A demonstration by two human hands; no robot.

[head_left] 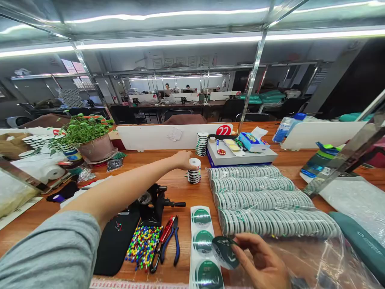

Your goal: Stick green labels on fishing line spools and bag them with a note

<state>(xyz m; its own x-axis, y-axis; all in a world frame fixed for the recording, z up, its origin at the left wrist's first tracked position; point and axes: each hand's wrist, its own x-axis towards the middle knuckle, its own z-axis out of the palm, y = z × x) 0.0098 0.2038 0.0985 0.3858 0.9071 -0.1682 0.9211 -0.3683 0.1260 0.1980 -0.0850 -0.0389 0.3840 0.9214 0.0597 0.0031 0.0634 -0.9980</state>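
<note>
My left hand (183,160) reaches far across the table, its fingers closed on the top of a short stack of white spools (194,176). A taller stack of spools (202,143) stands just behind it. In front of me my right hand (261,261) pinches a round dark green sticker (225,252) by its edge, tilted above the table. Beside that sticker lies a white strip of round green labels (203,241). Right of the strip, rows of white spools (264,200) lie in a clear plastic bag.
A black hand-cranked device (153,204) stands under my left forearm. Near it lie colourful beads (144,245), blue-handled pliers (171,245) and a red tool (166,230). A grey box (243,156) carries tissues and small items. A potted plant (93,144) stands at left; metal posts rise at both sides.
</note>
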